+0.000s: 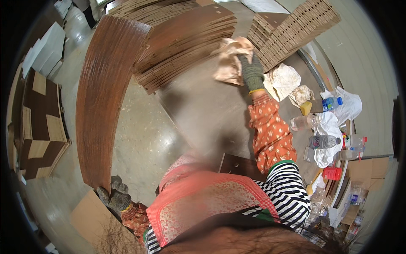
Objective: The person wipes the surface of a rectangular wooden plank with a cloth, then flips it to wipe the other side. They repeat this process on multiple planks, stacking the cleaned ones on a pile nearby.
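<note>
A long brown wood-grain panel [103, 97] stands tilted at my left, its near end gripped by my left hand [116, 198] in a dark knitted glove. The fingers close round the panel's lower edge. Farther off, my right hand [251, 70], in a green-grey glove, is closed on a crumpled beige cloth [230, 63] above the worktable [203, 114]. Just beyond the cloth lies a stack of brown panels [186, 46]. Another stack [296, 36] shows its edges with rows of drilled holes. Part of the cloth is blurred.
Right of my arm lie a crumpled pale cloth [282, 80], a yellow sponge [305, 107], several plastic bottles [324, 142] and a red lid [332, 173]. A brown panel piece [241, 166] lies close to my apron. Stacked brown boards [40, 122] stand on the floor at far left.
</note>
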The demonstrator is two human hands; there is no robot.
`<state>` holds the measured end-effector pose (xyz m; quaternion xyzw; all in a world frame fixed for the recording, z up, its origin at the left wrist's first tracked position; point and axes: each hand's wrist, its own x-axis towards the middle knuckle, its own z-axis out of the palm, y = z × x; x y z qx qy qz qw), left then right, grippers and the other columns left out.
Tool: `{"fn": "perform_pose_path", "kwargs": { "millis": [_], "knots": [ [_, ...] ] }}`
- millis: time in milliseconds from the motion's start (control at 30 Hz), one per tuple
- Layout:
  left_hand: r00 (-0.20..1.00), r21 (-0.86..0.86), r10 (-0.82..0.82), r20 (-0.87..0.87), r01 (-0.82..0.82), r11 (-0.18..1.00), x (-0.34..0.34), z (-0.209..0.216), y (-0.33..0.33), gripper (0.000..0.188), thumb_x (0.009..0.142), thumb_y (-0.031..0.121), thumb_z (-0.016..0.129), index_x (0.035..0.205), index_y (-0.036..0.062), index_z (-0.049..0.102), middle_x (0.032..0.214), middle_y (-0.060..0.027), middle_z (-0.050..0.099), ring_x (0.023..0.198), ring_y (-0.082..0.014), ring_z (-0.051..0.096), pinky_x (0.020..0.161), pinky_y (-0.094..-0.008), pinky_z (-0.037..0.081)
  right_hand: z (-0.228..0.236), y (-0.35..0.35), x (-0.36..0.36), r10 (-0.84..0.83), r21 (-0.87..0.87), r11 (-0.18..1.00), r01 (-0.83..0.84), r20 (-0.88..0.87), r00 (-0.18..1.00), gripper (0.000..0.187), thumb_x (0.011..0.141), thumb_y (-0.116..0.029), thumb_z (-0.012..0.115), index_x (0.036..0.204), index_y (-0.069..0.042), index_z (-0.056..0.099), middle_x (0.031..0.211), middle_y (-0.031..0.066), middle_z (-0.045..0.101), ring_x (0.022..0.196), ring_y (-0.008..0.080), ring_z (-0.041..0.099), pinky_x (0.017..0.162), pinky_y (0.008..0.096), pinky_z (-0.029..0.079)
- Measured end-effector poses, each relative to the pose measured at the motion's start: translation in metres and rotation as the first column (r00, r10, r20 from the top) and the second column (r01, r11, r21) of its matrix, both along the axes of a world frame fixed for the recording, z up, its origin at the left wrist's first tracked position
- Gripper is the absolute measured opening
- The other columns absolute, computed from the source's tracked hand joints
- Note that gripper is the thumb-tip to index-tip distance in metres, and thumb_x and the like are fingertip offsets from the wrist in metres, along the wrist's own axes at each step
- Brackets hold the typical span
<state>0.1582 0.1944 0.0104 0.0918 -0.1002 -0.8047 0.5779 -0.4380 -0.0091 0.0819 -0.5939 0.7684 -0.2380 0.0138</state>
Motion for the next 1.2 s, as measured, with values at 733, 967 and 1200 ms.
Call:
{"fn": "perform_pose_path", "kwargs": {
  "millis": [733,967,1200],
  "knots": [
    [0.720,-0.084,0.188,0.668,-0.178,0.980,-0.147,0.038,-0.058,0.052,0.089,0.036,0.066,0.114,-0.0071,0.053,0.074,-0.0194,0.063,0.052,-0.0273,0.062,0.045,-0.0373,0.052,-0.021,0.154,0.111,0.610,-0.155,0.791,-0.592,0.118,0.783,0.045,0.092,-0.018,0.057,0.135,-0.004,0.051,0.130,0.0222,0.052,0.121,0.0331,0.052,0.105,0.0447,0.042],
    [0.761,0.000,-0.021,0.648,0.027,1.000,-0.182,0.023,-0.084,0.037,0.091,0.024,0.063,0.109,-0.0082,0.057,0.080,-0.0220,0.068,0.056,-0.0282,0.065,0.049,-0.0378,0.056,-0.018,0.185,0.085,0.543,-0.259,0.821,-0.508,0.083,0.835,0.039,0.095,-0.026,0.062,0.128,-0.006,0.057,0.116,0.0135,0.062,0.105,0.0264,0.062,0.090,0.0395,0.050],
    [0.725,0.047,-0.157,0.671,0.169,0.984,-0.209,-0.026,-0.083,0.035,0.091,0.024,0.062,0.112,-0.0049,0.059,0.086,-0.0217,0.070,0.068,-0.0308,0.070,0.061,-0.0430,0.061,0.016,0.166,0.087,0.346,-0.317,0.937,-0.144,0.789,0.508,0.039,0.095,-0.028,0.059,0.129,-0.007,0.058,0.123,0.0159,0.059,0.109,0.0316,0.060,0.094,0.0436,0.048]
  ]
}}
